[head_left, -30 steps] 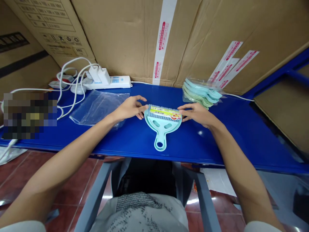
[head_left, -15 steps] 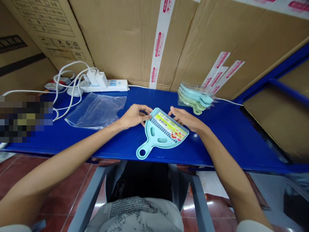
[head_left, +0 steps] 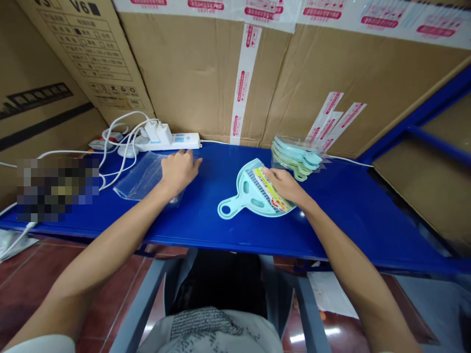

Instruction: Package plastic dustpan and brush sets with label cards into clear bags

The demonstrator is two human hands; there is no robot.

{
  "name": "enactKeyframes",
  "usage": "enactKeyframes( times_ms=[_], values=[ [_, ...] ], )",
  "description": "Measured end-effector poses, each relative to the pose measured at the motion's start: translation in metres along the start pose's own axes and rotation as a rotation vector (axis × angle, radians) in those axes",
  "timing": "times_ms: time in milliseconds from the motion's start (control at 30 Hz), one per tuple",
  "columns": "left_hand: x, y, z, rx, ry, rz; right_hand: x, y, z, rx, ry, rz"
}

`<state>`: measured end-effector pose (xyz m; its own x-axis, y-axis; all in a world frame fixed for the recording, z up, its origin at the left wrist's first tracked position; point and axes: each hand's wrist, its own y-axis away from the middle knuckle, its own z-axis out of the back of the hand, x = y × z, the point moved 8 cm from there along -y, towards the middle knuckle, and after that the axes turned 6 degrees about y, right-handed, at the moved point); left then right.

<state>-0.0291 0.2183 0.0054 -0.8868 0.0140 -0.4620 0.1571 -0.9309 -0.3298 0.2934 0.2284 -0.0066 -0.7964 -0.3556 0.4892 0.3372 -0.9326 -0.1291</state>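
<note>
A light-blue mini dustpan lies tilted near the front middle of the blue table, its ring handle toward the left. A small brush with grey bristles and a yellow printed label sits in the pan. My right hand grips the pan's right side, thumb across the label and the other fingers hidden beneath. To the left, my left hand is on the clear plastic bag, back upward and fingers curled down on its right part. The fingertips are mostly hidden.
Several wrapped light-blue and green dustpans are stacked at the back right. A white power strip with plugs and tangled cables stands at the back left. Cardboard walls the back; the blue table's front edge is close to my lap.
My left hand has let go of the dustpan and moved left onto the plastic bag. My right hand has taken hold of the dustpan, which has turned and shifted slightly right.
</note>
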Motion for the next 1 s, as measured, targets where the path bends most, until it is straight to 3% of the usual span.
enactKeyframes(
  times_ms=[67,100,233,300,333,400,500,567,700,1000],
  values=[
    [0.004,0.001,-0.007,0.103,-0.135,-0.013,-0.010,-0.002,0.015,-0.087,-0.010,-0.026],
    [-0.004,0.005,-0.014,0.179,-0.106,-0.086,-0.014,-0.002,0.023,-0.136,-0.007,-0.034],
    [-0.078,0.046,-0.034,0.524,0.286,-0.648,-0.022,0.005,0.060,-0.352,0.064,-0.087],
    [-0.100,0.065,-0.034,0.664,0.456,-0.808,-0.024,0.012,0.075,-0.444,0.115,-0.125],
    [-0.103,0.067,-0.033,0.677,0.510,-0.832,-0.024,0.016,0.081,-0.479,0.142,-0.144],
    [-0.095,0.056,-0.032,0.574,0.522,-0.800,-0.026,0.022,0.091,-0.527,0.195,-0.190],
    [-0.065,0.026,-0.036,0.320,0.337,-0.674,-0.032,0.029,0.101,-0.594,0.279,-0.284],
    [-0.050,0.012,-0.045,0.271,0.236,-0.623,-0.034,0.033,0.107,-0.646,0.339,-0.328],
    [-0.050,0.010,-0.055,0.337,0.322,-0.667,-0.029,0.034,0.113,-0.683,0.424,-0.325],
    [-0.082,0.037,-0.038,0.491,0.673,-0.754,0.004,0.026,0.073,-0.358,0.523,-0.317]
  ],
)
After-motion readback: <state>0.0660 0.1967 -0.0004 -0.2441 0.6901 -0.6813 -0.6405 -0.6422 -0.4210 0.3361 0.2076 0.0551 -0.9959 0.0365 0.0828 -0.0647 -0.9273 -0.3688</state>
